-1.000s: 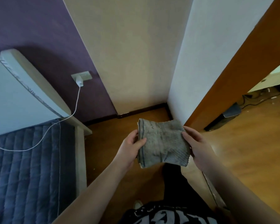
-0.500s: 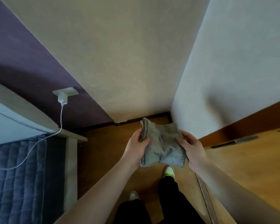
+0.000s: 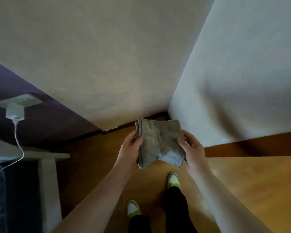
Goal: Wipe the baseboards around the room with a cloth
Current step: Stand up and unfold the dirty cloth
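Cloth: a grey, soiled, folded cloth (image 3: 159,142) is held up in front of the body, above the wooden floor (image 3: 242,182), between both hands.
Left hand: the left hand (image 3: 130,151) is seen gripping the cloth's left edge, thumb laid over the front face, fingers (image 3: 132,137) curled round behind the folded hem.
Right hand: the right hand (image 3: 192,151) is seen gripping the right edge, thumb pressed on the front of the cloth, fingers curled behind it.
Cloth detail: a darker stripe is seen running down the left hem; a paler, waffle-textured corner hangs at the lower right.
Baseboard: a dark baseboard (image 3: 124,126) is seen along the foot of the beige wall (image 3: 99,56), running to the corner just beyond the cloth's top edge; the cloth is held apart from it, not touching.
Right-hand wall: a white wall (image 3: 242,81) meets the beige one at the corner, with a brown wooden band (image 3: 252,146) below it.
Left side: a white charger (image 3: 15,113) is plugged into a wall socket (image 3: 18,101) on the purple wall (image 3: 45,121), its cable (image 3: 18,147) trailing down towards the bed (image 3: 10,190).
Feet: two shoes with pale and yellow-green toes (image 3: 173,179) are planted on the floor beneath the cloth, under black trousers (image 3: 175,209).
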`<state>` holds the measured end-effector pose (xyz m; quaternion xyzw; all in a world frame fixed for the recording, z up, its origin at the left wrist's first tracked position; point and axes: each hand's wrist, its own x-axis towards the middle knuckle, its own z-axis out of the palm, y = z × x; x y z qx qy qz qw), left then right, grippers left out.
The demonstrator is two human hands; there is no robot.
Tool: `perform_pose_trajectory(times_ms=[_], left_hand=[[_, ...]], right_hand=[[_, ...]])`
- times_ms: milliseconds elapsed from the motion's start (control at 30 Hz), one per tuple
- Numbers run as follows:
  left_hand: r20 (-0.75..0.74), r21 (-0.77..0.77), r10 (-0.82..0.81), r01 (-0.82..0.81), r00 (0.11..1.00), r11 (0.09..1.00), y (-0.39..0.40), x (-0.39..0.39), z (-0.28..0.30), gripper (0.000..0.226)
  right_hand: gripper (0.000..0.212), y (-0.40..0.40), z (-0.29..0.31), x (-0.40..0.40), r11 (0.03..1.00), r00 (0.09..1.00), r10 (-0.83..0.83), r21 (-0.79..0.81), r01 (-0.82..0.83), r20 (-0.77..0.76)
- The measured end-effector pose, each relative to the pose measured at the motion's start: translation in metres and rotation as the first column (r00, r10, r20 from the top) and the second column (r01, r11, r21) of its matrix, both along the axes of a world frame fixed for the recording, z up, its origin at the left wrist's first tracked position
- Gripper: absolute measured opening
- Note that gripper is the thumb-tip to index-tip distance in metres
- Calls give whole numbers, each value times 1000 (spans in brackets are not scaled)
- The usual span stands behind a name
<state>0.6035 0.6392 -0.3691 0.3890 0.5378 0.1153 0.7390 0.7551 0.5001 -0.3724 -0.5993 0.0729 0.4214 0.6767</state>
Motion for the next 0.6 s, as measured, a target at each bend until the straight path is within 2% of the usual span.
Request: perform_pose_trajectory(times_ms=[167, 300, 467, 600], left_hand=[[-93, 46, -10, 14, 996, 999, 18, 5, -49, 22], [-115, -22, -3, 0, 993, 1000, 25, 17, -92, 25], [-82, -68, 43, -48, 996, 997, 29, 36, -161, 32], [-53, -85, 50, -55, 997, 995, 30, 53, -226, 26]], right_hand=[[27, 12, -47, 7, 998, 999, 46, -40, -45, 15], [23, 20, -89, 20, 994, 1000, 28, -106, -29, -10], [24, 27, -160, 43, 984, 997, 79, -164, -75, 17], [26, 36, -228, 56, 984, 996, 72, -169, -63, 50]])
